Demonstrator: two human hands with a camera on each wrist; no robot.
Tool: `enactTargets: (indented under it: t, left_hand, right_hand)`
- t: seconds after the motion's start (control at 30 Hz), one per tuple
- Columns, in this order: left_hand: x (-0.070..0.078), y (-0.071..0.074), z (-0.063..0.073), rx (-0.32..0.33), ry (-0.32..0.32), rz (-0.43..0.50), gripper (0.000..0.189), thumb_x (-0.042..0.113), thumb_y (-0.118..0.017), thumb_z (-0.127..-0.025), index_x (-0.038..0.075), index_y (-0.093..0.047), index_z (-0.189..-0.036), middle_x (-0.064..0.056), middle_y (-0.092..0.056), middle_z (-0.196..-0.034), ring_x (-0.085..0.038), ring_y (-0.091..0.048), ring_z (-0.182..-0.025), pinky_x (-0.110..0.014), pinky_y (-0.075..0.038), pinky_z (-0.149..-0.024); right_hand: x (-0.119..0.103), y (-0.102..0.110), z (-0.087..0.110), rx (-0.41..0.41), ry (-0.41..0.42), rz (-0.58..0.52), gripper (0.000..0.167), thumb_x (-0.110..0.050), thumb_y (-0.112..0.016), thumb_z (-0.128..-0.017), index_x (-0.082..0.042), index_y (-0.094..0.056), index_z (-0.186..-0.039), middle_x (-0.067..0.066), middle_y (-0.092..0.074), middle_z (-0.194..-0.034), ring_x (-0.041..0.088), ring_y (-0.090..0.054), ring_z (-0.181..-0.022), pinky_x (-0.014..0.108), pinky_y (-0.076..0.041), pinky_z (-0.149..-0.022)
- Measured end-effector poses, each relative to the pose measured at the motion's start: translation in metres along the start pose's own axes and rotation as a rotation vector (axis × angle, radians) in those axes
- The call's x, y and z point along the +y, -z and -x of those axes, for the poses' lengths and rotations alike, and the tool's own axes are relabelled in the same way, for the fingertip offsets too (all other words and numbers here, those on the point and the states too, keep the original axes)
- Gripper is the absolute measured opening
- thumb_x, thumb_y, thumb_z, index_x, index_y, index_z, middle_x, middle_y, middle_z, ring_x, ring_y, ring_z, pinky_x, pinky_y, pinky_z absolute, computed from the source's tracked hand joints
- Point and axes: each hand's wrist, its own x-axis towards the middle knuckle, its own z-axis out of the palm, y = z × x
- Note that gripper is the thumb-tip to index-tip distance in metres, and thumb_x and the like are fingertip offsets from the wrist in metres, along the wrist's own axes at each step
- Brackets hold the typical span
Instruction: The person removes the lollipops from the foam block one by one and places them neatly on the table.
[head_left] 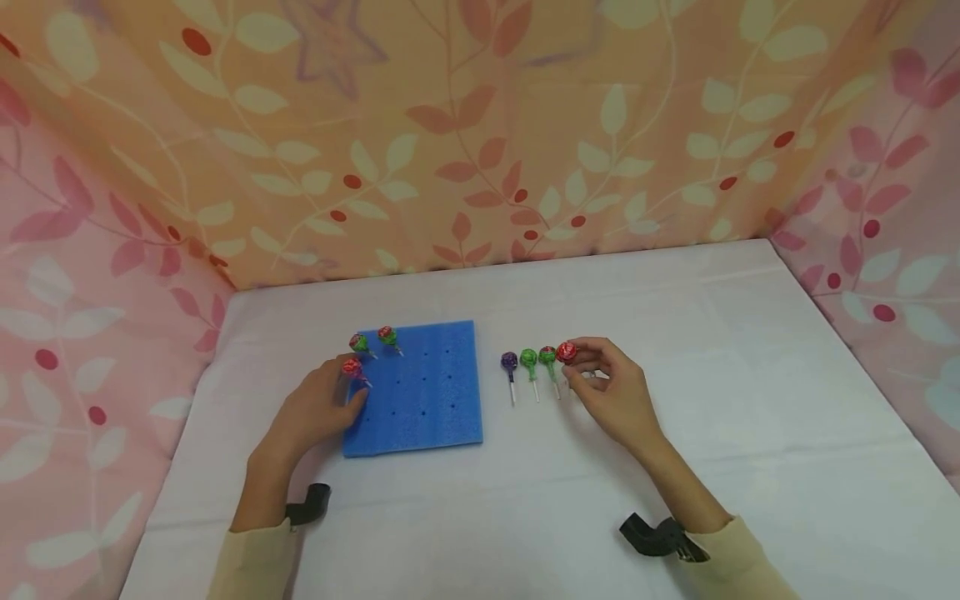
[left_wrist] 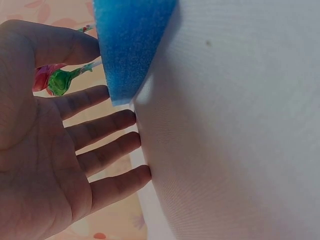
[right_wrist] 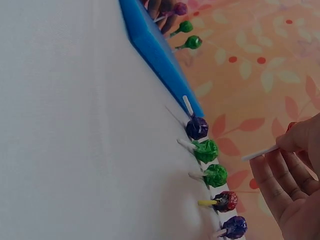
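My right hand (head_left: 617,390) pinches a red lollipop (head_left: 566,352) above the table; its white stick (right_wrist: 260,153) points out past the fingers in the right wrist view. At the left edge of a blue foam board (head_left: 438,429) with small holes rests my left hand (head_left: 315,404), fingers fairly straight, thumb by the board's side. Three lollipops stand in the board: a red-and-green one (head_left: 358,342), another red-and-green one (head_left: 387,335) and a pink-red one (head_left: 352,367) beside the left fingers.
Right of the board, several lollipops lie in a row, among them a purple one (head_left: 509,362), a green one (head_left: 528,358) and a red-and-green one (head_left: 548,356). More of the row, including another purple lollipop (right_wrist: 235,227), shows in the right wrist view. Patterned cloth (head_left: 465,125) hangs behind the white table (head_left: 480,517).
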Motion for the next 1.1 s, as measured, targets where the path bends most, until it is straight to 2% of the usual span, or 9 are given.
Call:
enactTargets:
  t: [0.17,0.37,0.53,0.8,1.1]
  left_hand:
    - [0.0,0.0,0.001,-0.002,0.005,0.005,0.07,0.033,-0.065,-0.101,-0.004,-0.041,-0.156,-0.032,-0.054,-0.151,-0.054,-0.051,-0.141,-0.072,-0.043,-0.115]
    - [-0.002,-0.001,0.0,-0.004,0.004,0.015,0.07,0.033,-0.064,-0.101,-0.002,-0.041,-0.157,-0.031,-0.053,-0.154,-0.053,-0.049,-0.143,-0.072,-0.042,-0.117]
    - [-0.001,-0.002,0.002,-0.001,-0.004,0.009,0.07,0.032,-0.064,-0.101,-0.005,-0.041,-0.155,-0.033,-0.053,-0.152,-0.054,-0.05,-0.141,-0.072,-0.042,-0.116]
    - [0.002,0.001,0.001,-0.009,0.005,0.013,0.071,0.033,-0.064,-0.101,-0.003,-0.039,-0.157,-0.032,-0.051,-0.155,-0.054,-0.048,-0.144,-0.072,-0.042,-0.116]
    - [0.001,0.0,0.0,-0.011,0.004,0.008,0.071,0.032,-0.063,-0.102,-0.003,-0.039,-0.158,-0.032,-0.051,-0.155,-0.054,-0.048,-0.144,-0.072,-0.042,-0.116]
  right_hand:
    - [0.004,0.009,-0.004,0.013,-0.003,0.007,0.038,0.003,-0.076,-0.092,-0.004,-0.066,-0.128,0.015,-0.075,-0.111,0.001,-0.071,-0.091,0.016,-0.062,-0.07]
    - [0.013,0.02,-0.007,0.045,-0.002,0.005,0.04,0.01,-0.075,-0.09,0.0,-0.066,-0.128,0.021,-0.074,-0.108,0.006,-0.073,-0.086,0.017,-0.062,-0.067]
    - [0.018,0.025,-0.007,0.045,-0.013,0.018,0.039,0.007,-0.076,-0.091,0.0,-0.066,-0.128,0.022,-0.073,-0.107,0.001,-0.071,-0.086,0.015,-0.061,-0.066]
    - [0.026,0.029,-0.005,0.074,-0.022,0.093,0.037,0.0,-0.078,-0.092,-0.003,-0.068,-0.127,0.019,-0.075,-0.105,-0.004,-0.068,-0.087,0.01,-0.059,-0.071]
    - [0.031,0.031,-0.006,0.113,-0.047,0.19,0.036,0.002,-0.077,-0.09,-0.002,-0.069,-0.125,0.018,-0.077,-0.099,-0.005,-0.067,-0.079,0.009,-0.057,-0.066]
